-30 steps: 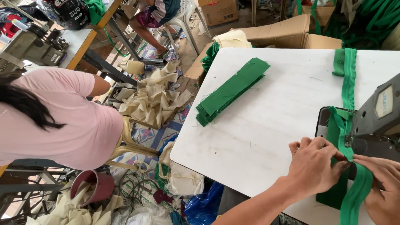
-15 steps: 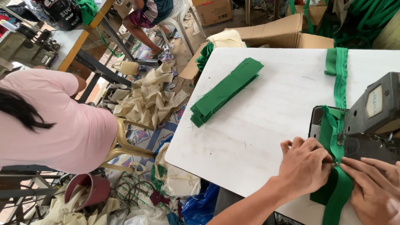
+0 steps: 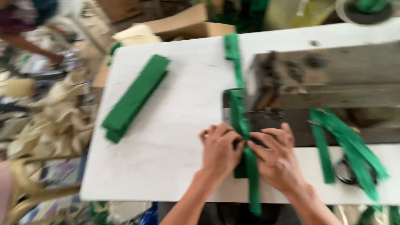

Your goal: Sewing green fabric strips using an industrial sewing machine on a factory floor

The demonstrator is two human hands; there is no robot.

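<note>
Two hands pinching green fabric strip [image 3: 246, 129]: left hand [image 3: 220, 151], right hand [image 3: 278, 157] | strip on white surface [image 3: 166, 137] at sewing machine [image 3: 325, 83] | likely soft, light, limp; best gripped by edges | folded green stack [image 3: 135, 96] well left

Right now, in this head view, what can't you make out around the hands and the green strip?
- Needle area: hidden behind the sewing machine body.
- Fingertips of the left hand and right hand: motion blur smears where they pinch the green strip.
- Strip's lower end: runs off the white table edge.
- Dark object under the loose green strips: covered, unidentifiable.
</note>
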